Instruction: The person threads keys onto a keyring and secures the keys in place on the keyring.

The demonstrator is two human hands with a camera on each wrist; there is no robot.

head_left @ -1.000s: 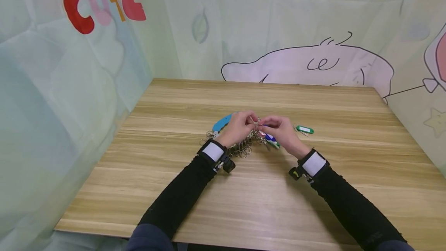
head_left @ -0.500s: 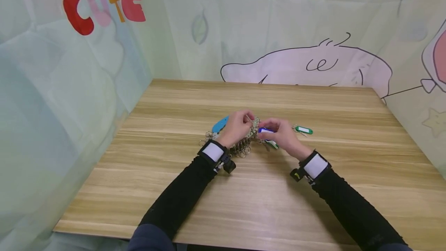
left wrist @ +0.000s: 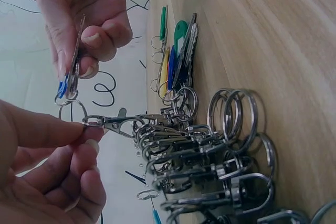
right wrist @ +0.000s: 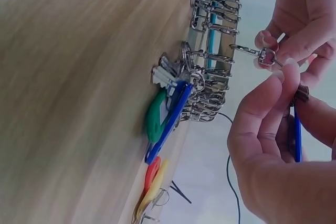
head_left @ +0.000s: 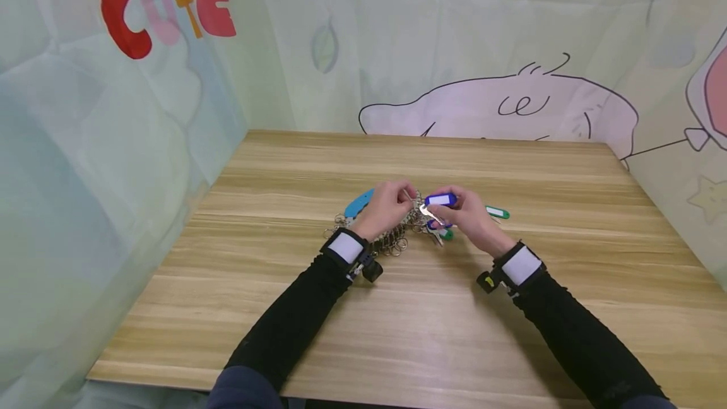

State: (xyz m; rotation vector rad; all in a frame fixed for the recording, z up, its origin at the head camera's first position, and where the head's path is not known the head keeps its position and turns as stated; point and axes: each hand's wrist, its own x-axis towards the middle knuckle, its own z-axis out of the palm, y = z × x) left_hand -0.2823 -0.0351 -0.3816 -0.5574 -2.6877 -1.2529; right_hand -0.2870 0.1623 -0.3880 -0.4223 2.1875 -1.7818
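Note:
My left hand [head_left: 387, 210] pinches the small ring at the end of a snap hook [left wrist: 116, 124]. That hook is clipped to a large key ring with a blue section [head_left: 358, 204], lined with many metal hooks. Close beside it, my right hand [head_left: 470, 219] holds a silver key [head_left: 436, 215] with a blue key tag [head_left: 440, 199] between thumb and fingers. In the left wrist view the key's split ring [left wrist: 72, 110] meets the fingertips of my left hand. Other keys with a green tag [right wrist: 156, 115] and a blue tag [right wrist: 176, 121] hang from neighbouring hooks.
To the right on the wooden table [head_left: 363, 333] lies a key with a green tag [head_left: 497, 212]. Red [right wrist: 151, 173] and yellow tags [right wrist: 157, 184] lie past the hooks in the right wrist view. A printed cloth [head_left: 295, 49] surrounds the table's back and left side.
My right hand has turned and shifted slightly right, bringing the blue tag and key up into view above its fingers. My left hand has stayed nearly in place.

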